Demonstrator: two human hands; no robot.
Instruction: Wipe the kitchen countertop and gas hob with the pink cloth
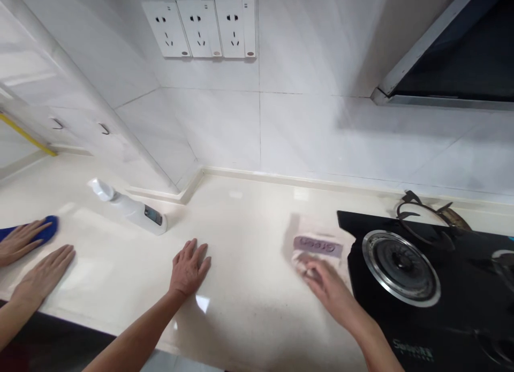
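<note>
My left hand [190, 267] lies flat on the pale countertop [241, 222], fingers spread, holding nothing. To its upper left stands a white spray bottle [136, 211], seen at a slant. My right hand [321, 283] is closed on a light cloth [321, 230] that carries a purple-grey band with the word "Green". The cloth rests on the counter just left of the black gas stove [385, 318], its right part close to the stove's edge. Some blur shows on the right hand and the cloth.
Another person's hands [44, 267] are at the far left, one on a blue cloth [50, 230]. A pot support ring [421, 227] leans behind the round burner [401, 267]. Wall sockets [201, 29] and a dark range hood [453, 67] are above.
</note>
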